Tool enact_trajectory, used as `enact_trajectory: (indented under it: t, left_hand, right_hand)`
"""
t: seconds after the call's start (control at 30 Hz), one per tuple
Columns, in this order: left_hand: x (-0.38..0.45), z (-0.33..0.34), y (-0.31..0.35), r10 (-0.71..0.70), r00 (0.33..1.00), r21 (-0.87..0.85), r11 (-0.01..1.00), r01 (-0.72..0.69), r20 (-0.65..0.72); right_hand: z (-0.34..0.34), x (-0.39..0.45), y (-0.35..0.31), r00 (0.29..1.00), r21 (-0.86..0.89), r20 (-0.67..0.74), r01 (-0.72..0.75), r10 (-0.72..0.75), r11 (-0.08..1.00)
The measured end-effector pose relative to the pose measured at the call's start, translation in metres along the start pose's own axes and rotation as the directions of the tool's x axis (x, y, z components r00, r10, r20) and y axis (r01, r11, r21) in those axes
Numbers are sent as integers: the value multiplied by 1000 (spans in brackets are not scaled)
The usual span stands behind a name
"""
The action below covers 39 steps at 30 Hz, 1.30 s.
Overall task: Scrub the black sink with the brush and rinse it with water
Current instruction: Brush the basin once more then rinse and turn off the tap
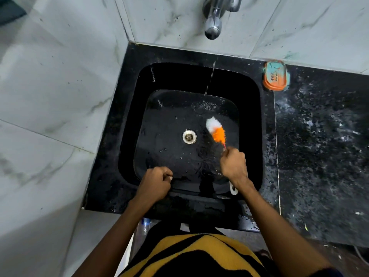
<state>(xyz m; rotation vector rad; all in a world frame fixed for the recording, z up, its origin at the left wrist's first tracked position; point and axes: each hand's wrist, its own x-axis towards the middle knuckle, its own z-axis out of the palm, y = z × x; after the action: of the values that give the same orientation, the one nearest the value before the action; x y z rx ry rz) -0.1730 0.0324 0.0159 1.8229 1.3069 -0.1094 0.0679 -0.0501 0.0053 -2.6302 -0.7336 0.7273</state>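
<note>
Head view: your right hand (pixel 233 165) grips the handle of the bottle brush (pixel 216 129), whose orange-and-white bristles press on the floor of the black sink (pixel 249 116) just right of the drain (pixel 189 136). Your left hand (pixel 155 181) is curled into a fist holding nothing, at the sink's near wall. A thin stream falls from the tap (pixel 213 27) behind the drain, so I judge you are mid-scrub with rinsing to follow. Next, sweep the bristles left of the drain and into the corners. The sink walls hem the brush; the soap dish (pixel 276 76) sits on the worktop (pixel 319 146), right of the drain and clear of your strokes.
</note>
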Motion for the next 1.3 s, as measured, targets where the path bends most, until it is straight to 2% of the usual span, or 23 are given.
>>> enact_trajectory:
  t: [0.33, 0.63, 0.77, 0.83, 0.93, 1.03, 1.1, 1.13, 1.2, 1.3]
  left_hand:
    - [-3, 8, 0, -5, 998, 74, 997, 1, 62]
    - [-5, 18, 17, 15, 997, 57, 998, -19, 76]
    - [-3, 25, 18, 12, 996, 46, 999, -15, 84]
    - [-2, 31, 21, 7, 998, 4, 1000, -7, 70]
    - [-4, 39, 36, 25, 992, -171, 985, -4, 124]
    - [-12, 45, 62, 12, 955, -461, 878, 131, 295]
    - [-14, 48, 74, 22, 934, -558, 808, 193, 355]
    - [-14, 47, 79, 18, 935, -601, 771, 213, 354]
    - [-12, 41, 82, -26, 952, -665, 710, 233, 306]
    - [-7, 24, 77, -126, 968, -692, 679, 244, 218]
  right_hand:
    - [-5, -6, 24, 997, 34, -41, -58, 59, 998]
    - [-7, -11, 40, 994, 94, -106, 0, 10, 996]
    - [-1, -9, 41, 999, 110, -45, -10, 15, 994]
    - [1, -11, 35, 999, 184, -31, -31, 38, 982]
    - [13, -15, 15, 988, 442, 82, -154, 131, 884]
    - [24, -17, -19, 938, 713, 295, -344, 184, 611]
    - [28, -16, -40, 892, 775, 426, -446, 150, 448]
    - [29, -15, -49, 871, 779, 477, -481, 118, 401]
    - [30, -8, -58, 826, 747, 561, -531, 49, 400]
    - [25, 10, -70, 764, 587, 643, -530, 45, 612]
